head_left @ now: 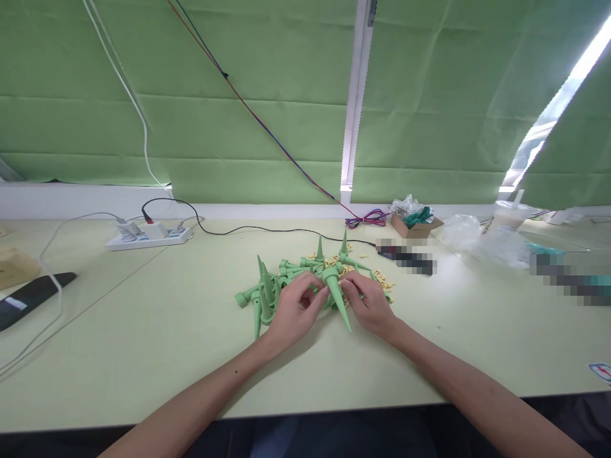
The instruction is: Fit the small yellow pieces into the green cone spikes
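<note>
A green plastic spike [338, 299] points down and toward me between my two hands, its wide cap at the top. My left hand [296, 306] is closed, thumb and fingers pinched at the cap's left side. On the other side my right hand [368, 301] is also closed, fingertips together by the spike's upper part; whatever small thing they may grip is hidden. Around and behind the hands lies a pile of green spikes [267, 289], some standing point up. Small yellow pieces [382, 278] are scattered at the pile's right and back.
A white power strip [150, 237] with plugs and cables stands at the back left. A black object [35, 298] lies at far left. Behind on the right are a small cardboard box [414, 228], a plastic bag [506, 245] and a lidded cup [505, 216].
</note>
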Motion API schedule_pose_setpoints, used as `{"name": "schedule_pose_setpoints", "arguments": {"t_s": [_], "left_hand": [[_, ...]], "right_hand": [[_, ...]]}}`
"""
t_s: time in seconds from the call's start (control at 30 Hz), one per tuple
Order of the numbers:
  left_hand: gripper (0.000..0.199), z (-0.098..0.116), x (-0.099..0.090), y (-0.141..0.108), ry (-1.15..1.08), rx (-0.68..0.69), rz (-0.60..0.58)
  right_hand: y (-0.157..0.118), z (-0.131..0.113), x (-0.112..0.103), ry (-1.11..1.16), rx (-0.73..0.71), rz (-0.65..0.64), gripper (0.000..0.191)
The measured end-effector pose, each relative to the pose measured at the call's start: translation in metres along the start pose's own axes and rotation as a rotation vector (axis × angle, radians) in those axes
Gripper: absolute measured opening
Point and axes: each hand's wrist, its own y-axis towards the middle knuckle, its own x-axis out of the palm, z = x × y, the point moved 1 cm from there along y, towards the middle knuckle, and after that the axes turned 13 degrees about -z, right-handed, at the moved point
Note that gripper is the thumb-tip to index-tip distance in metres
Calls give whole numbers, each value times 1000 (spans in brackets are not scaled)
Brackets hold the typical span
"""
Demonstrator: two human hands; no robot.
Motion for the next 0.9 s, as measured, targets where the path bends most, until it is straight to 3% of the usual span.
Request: {"name": "schedule_pose_setpoints", "arguments": {"t_s": [0.13, 0.33, 0.53, 0.9], "left_hand": [[34, 3, 1, 1, -147, -63, -58], [39, 0, 1, 0, -323, -136, -138], [34, -1, 0, 1, -334, -193, -193], [32, -5, 0, 0, -365, -178, -278]], "right_hand": [[0, 0, -1, -10, -13, 19, 28], [0, 1, 0, -23, -72, -4, 24], [-1, 4, 2, -24, -87, -18, 25], [-3, 9, 1, -32, -43, -86, 32]]}}
